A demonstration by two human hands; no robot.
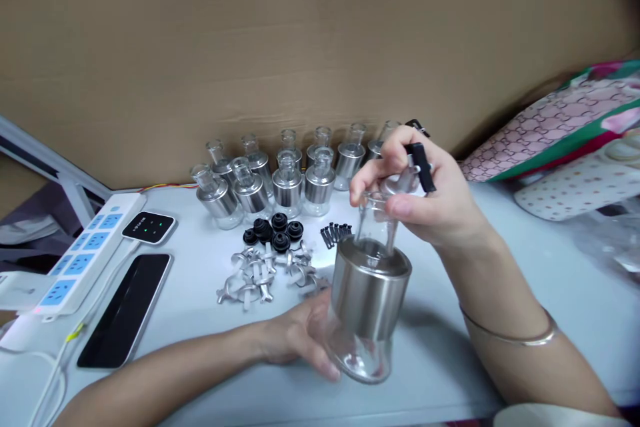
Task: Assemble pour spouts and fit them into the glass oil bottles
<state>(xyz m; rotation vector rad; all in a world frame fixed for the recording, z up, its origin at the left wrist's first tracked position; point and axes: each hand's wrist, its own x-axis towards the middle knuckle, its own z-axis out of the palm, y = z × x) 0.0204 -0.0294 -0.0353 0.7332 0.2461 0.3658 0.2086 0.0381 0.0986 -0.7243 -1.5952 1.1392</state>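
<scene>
Metal fitting (400,183) held at the mouth of a glass-and-steel bottle (373,293)

Nearest, bottle slightly tilted above the table (195,300), lower glass apparently gripped by the left hand (303,330), finger contact partly hidden; pinched in the right hand (437,210), the fitting with a black strip (423,167) attached or alongside, too blurred to tell. Possible from here, by judgement: a slip of the bottle, from smooth glass under a light hold near the base; a chipped rim, from metal pressed down off-centre; a dropped fitting, from a pinch loosened too soon. Relative to the grip: bottle base just beside the left thumb, steel band higher up; open neck directly beneath the right fingers, right thumb close against the rim; fitting between right thumb and fingers. Farther off, loose metal fittings (263,273) in a scatter; just behind, black ribbed pieces (281,241) in a cluster; to the right, small black pieces (337,235) side by side; beyond, more bottles (289,193) upright in two rows; at the back, brown cardboard (250,47).
</scene>
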